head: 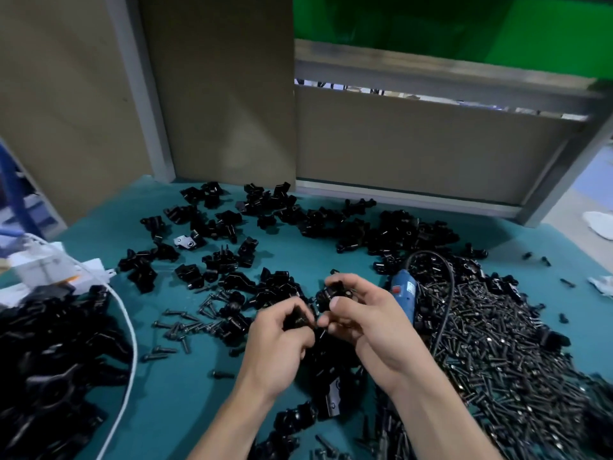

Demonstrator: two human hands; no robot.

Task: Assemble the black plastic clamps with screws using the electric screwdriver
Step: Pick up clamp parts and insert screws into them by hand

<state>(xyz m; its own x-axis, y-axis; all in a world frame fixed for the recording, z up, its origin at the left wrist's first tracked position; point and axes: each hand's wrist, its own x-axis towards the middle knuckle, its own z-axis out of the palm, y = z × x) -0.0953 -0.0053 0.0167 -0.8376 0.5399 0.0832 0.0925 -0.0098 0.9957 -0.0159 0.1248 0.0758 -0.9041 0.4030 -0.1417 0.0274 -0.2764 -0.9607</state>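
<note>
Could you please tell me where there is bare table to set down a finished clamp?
The widest bare mat lies front-left, between the white cable and the left forearm. A smaller strip runs far-left, between the cardboard wall and the clamp parts. The right is crowded by the screw pile and the screwdriver.

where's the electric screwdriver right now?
Head view: the blue electric screwdriver lies on the teal table just right of the right hand, at the left edge of the big screw pile, its black cable looping behind it.

clamps (398,229): glossy black plastic | screws (497,343): dark metal | table (185,393): matt teal
</note>
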